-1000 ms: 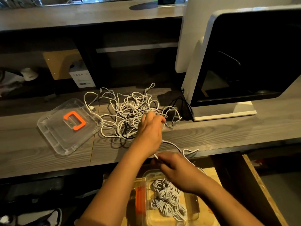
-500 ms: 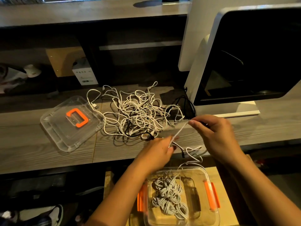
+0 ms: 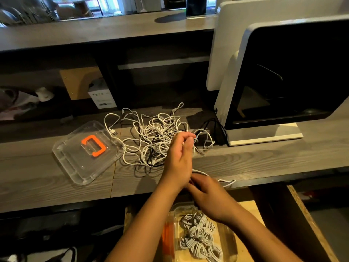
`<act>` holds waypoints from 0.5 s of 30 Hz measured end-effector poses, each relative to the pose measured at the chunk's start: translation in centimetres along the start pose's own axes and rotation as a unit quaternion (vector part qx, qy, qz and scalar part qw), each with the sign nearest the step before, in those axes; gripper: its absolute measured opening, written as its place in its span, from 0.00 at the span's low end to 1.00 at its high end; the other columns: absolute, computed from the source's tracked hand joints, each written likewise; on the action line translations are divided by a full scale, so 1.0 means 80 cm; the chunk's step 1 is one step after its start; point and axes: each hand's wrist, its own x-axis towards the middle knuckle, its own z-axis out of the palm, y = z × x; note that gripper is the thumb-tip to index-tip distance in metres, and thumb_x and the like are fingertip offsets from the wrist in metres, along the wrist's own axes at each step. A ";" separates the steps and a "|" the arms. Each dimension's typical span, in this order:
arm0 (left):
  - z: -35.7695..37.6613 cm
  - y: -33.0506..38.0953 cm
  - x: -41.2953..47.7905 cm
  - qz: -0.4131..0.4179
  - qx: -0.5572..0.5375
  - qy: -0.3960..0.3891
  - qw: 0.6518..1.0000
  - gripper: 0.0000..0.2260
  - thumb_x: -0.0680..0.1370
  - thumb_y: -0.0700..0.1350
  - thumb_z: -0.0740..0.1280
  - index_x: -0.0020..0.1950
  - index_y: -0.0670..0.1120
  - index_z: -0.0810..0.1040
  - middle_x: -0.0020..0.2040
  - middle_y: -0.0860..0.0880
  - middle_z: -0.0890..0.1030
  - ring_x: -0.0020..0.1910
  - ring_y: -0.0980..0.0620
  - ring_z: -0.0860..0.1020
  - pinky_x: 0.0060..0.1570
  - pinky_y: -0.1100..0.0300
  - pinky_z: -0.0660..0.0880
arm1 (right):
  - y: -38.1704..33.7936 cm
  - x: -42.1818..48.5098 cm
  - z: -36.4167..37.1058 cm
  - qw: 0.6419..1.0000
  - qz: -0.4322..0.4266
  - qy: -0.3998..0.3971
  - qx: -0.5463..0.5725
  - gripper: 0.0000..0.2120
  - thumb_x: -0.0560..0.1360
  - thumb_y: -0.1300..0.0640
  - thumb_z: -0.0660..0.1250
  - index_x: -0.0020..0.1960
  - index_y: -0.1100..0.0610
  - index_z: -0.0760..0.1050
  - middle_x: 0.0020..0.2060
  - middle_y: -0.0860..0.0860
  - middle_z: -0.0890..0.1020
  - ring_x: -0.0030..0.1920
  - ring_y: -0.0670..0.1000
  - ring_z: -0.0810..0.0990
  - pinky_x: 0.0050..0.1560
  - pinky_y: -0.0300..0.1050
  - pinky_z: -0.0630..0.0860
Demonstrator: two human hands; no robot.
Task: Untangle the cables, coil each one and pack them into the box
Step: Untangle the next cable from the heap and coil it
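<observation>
We are in the middle of the untangling step. Our left hand (image 3: 178, 159) is raised over the loose tangle of thin white cables (image 3: 154, 137) on the grey wood-grain desk (image 3: 56, 186). Its thumb and fingertips are closed in a pinch on a single white cable (image 3: 225, 180), whose slack seems to trail across the desk's front edge. Our right hand (image 3: 211, 197) sits low by that edge, just beside the left wrist; its fingertips are hidden, so we cannot tell whether it grips the strand. Below the desk, the clear plastic box with orange latches (image 3: 226, 241) stands open with several coiled white cables (image 3: 198, 235) already inside. Its clear lid with an orange handle (image 3: 85, 163) lies left of the tangle. We judge most of the pile remains. Next we need to draw this strand free gently, watching for snagging loops, then wind it
</observation>
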 end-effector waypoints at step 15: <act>-0.027 -0.048 0.005 -0.053 0.367 -0.219 0.903 0.21 0.80 0.59 0.50 0.47 0.48 0.78 0.44 0.52 0.72 0.45 0.52 0.72 0.43 0.56 0.68 | -0.024 -0.010 -0.067 0.957 0.023 -0.034 -0.288 0.06 0.77 0.52 0.62 0.48 0.48 0.78 0.45 0.47 0.82 0.46 0.50 0.80 0.48 0.49 0.78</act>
